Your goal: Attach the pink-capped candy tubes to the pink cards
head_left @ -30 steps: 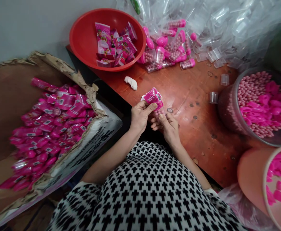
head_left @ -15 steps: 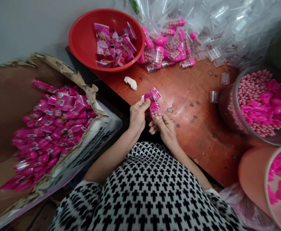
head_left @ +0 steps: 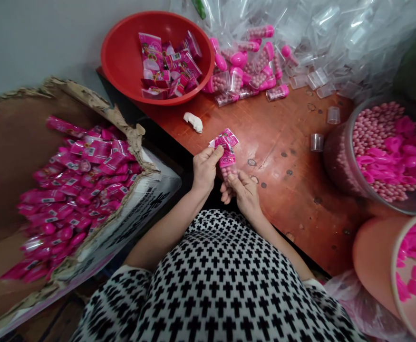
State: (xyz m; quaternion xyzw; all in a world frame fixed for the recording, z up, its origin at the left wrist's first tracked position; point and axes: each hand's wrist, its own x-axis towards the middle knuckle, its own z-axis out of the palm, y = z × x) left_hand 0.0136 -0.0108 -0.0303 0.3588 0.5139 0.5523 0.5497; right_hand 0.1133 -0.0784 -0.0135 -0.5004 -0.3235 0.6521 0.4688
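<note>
My left hand (head_left: 205, 167) pinches the top of a pink printed sleeve (head_left: 225, 143) over the near edge of the red-brown table (head_left: 286, 156). My right hand (head_left: 242, 192) grips from below a clear tube of pink candy beads (head_left: 228, 167), which sits partly inside the sleeve. Both hands are closed on these items and nearly touch each other. The tube's lower end is hidden by my right fingers.
A red bowl (head_left: 129, 61) of pink sleeves stands at the back. Filled tubes (head_left: 245, 71) and empty clear tubes (head_left: 322, 38) lie beside it. A torn cardboard box (head_left: 72, 190) of wrapped tubes is on the left. Tubs of beads (head_left: 382, 142) and pink caps (head_left: 412, 256) stand on the right.
The sleeve has slid further down over the tube, and both hands have drawn slightly nearer to my body.
</note>
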